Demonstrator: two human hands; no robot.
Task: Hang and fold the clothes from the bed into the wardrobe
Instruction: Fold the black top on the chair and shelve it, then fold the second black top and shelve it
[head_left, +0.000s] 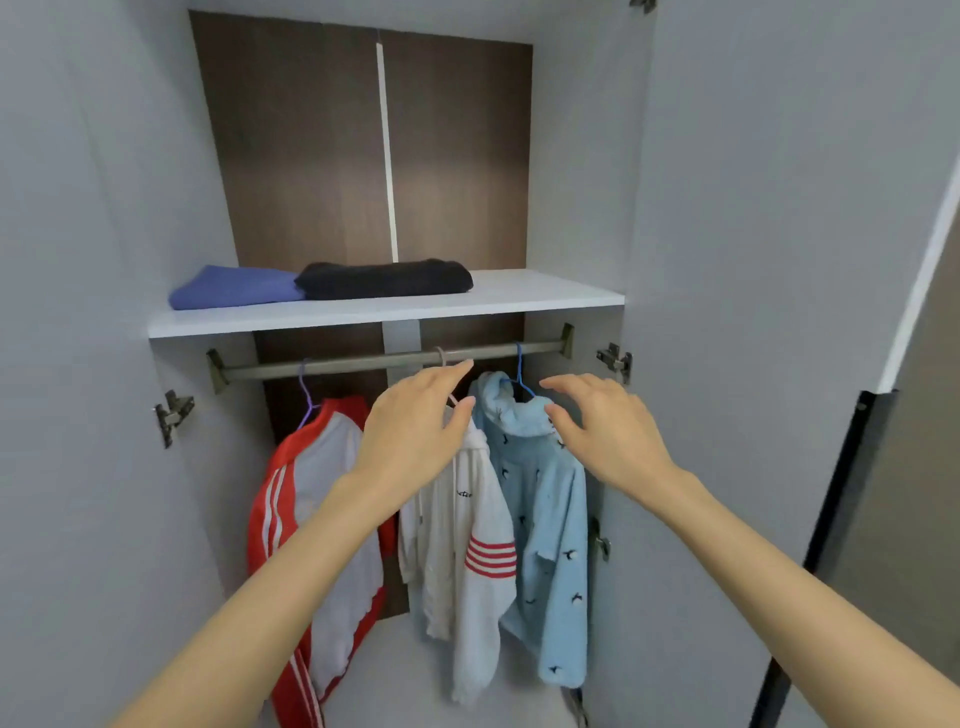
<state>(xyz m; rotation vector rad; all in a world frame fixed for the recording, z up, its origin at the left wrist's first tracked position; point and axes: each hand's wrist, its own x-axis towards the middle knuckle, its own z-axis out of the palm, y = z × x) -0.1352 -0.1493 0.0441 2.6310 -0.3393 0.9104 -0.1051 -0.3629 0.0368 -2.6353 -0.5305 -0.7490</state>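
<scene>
Hanging toward the right end of the rail (363, 364), white hoodie (467, 519) and blue fleece (545, 493) sit behind left hand (415, 436) and right hand (613, 436), each grip spread, holding nothing.

- The left hand (415, 431) covers the collar of the white hoodie (467, 545) and most of its pale hanger (440, 358). Whether the fingers touch that hanger I cannot tell.
- The left forearm (291, 571) hides part of the red-and-white jacket (322, 457), whose hem runs off the bottom edge.
- The blue hanger (519, 371) shows only its hook; the rest is buried in the hood of the light-blue fleece (550, 509).
- The print on the hoodie's chest is too small to read, and so are the fleece's dark motifs.
- The folded black garment (384, 279) overlaps one end of the folded blue garment (234, 288).
</scene>
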